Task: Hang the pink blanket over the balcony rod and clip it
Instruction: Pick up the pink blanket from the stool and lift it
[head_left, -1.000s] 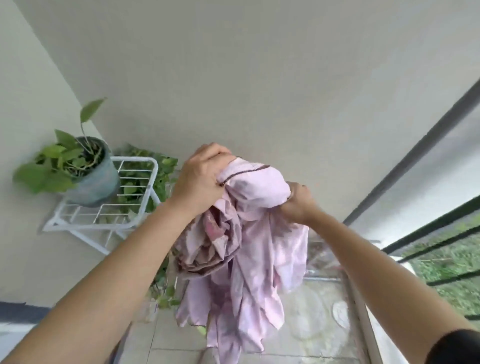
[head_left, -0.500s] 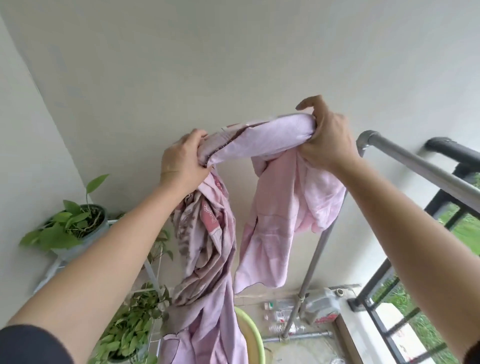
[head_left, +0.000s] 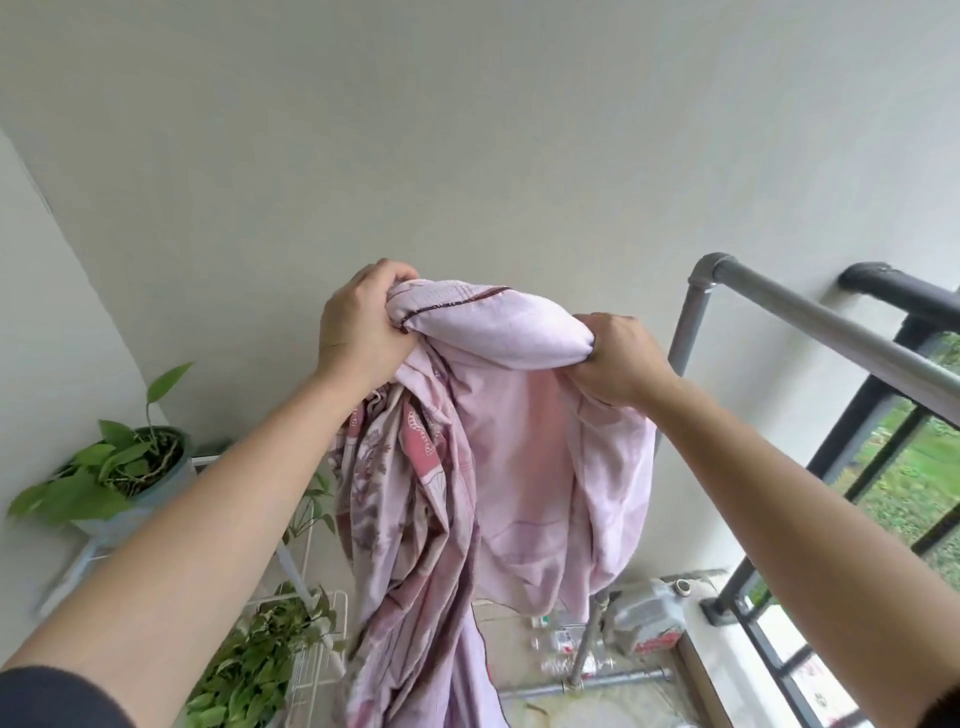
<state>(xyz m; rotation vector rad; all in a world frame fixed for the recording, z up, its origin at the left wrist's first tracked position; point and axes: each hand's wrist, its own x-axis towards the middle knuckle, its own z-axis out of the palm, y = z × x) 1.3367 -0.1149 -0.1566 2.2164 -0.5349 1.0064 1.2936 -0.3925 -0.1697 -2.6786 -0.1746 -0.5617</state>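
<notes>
**Grip.** The fingers (head_left: 397, 273) of the left hand (head_left: 363, 327) are clenched round the bunched top edge of the pink blanket (head_left: 524, 467). The right hand (head_left: 618, 364) is clenched on the same rolled edge further along.

**Position.** The blanket is held in the air between the hands, beside the balcony rod (head_left: 831, 332) and not yet over it. The rest hangs in heavy folds. The lower end runs out of view, so contact with the floor cannot be judged.

**Risks.**
- If thrown over while bunched, the cloth is likely to sit as a lump and slide off under its uneven weight.
- The trailing folds may be caught on the white rack (head_left: 311, 675) or dragged across the jug (head_left: 644, 618).
- No clip is seen.

**Room.** Open space is noted above the rod. The rod's elbow (head_left: 711, 265) sits near the wall, and the dark railing (head_left: 893, 278) lies close beyond, so the far drop is narrow.
</notes>
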